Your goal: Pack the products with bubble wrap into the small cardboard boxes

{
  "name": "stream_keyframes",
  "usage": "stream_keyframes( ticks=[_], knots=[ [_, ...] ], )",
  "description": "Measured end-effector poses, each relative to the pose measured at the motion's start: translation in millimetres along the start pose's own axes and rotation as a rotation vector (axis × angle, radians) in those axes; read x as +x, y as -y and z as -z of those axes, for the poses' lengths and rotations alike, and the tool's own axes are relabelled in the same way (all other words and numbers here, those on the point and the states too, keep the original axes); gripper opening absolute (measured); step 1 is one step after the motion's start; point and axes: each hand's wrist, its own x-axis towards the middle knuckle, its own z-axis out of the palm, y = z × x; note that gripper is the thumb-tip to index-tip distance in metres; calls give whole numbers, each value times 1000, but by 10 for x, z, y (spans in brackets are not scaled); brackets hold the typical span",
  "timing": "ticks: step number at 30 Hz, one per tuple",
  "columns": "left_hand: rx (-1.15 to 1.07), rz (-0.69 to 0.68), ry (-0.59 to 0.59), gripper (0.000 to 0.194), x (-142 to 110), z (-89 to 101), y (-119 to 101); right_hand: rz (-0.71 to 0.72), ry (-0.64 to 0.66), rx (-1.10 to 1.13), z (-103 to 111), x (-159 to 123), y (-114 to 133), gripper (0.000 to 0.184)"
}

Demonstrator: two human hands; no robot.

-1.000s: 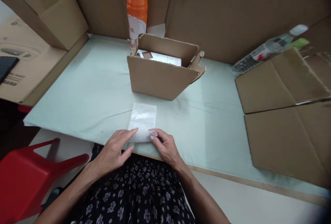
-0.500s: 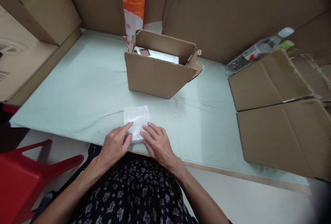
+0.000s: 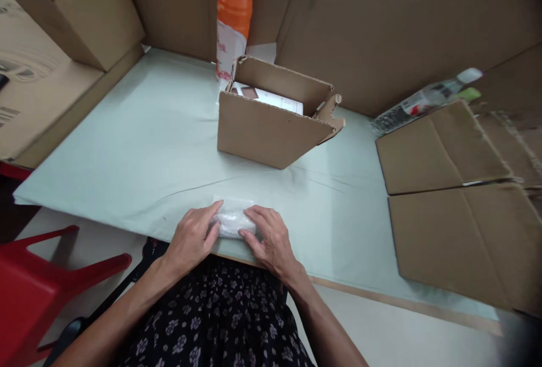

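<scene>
A small roll of white bubble wrap [image 3: 231, 219] lies at the near edge of the pale green table cover [image 3: 139, 147]. My left hand [image 3: 192, 238] curls round its left end. Over the roll's right end rest the bent fingers of my right hand [image 3: 271, 237]. Both hands press the roll between them. What is wrapped inside is hidden. Behind it stands an open cardboard box [image 3: 273, 116] with a white item [image 3: 271, 99] inside.
An orange bottle [image 3: 232, 20] stands behind the box against a cardboard wall. Flattened cardboard sheets [image 3: 457, 203] and a lying clear plastic bottle [image 3: 423, 101] are at right. Cardboard boxes [image 3: 51, 45] are at left, a red stool [image 3: 42, 288] below left.
The flat strip of bubble wrap has been rolled up toward me into a short roll under both hands; the view shifted slightly.
</scene>
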Motion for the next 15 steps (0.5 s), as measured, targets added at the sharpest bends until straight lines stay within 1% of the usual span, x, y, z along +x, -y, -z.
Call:
stream_keyframes(
  ticks=[2, 4, 6, 8, 10, 12, 14, 15],
  knots=[
    [70, 7, -2, 38, 80, -37, 20, -20, -22, -86, -9, 24, -37, 44],
    [131, 36, -25, 37, 149, -75, 29, -61, 4, -169, -25, 83, -77, 51],
    [135, 65, -72, 38, 187, -120, 44, -103, 22, -233, -61, 154, -109, 49],
    [75, 87, -117, 42, 184, -167, 76, -110, 15, -253, -114, 200, -126, 39],
    [-26, 111, -135, 48, 148, -196, 121, -82, -4, -217, -165, 199, -121, 26],
    [-142, 147, -118, 55, 100, -188, 158, -32, -21, -116, -192, 153, -91, 17],
    [-261, 178, -64, 65, 65, -141, 165, 6, -26, 30, -179, 83, -42, 14],
    [-321, 192, -19, 70, 60, -108, 154, 13, -26, 108, -156, 48, -17, 15]
  ],
)
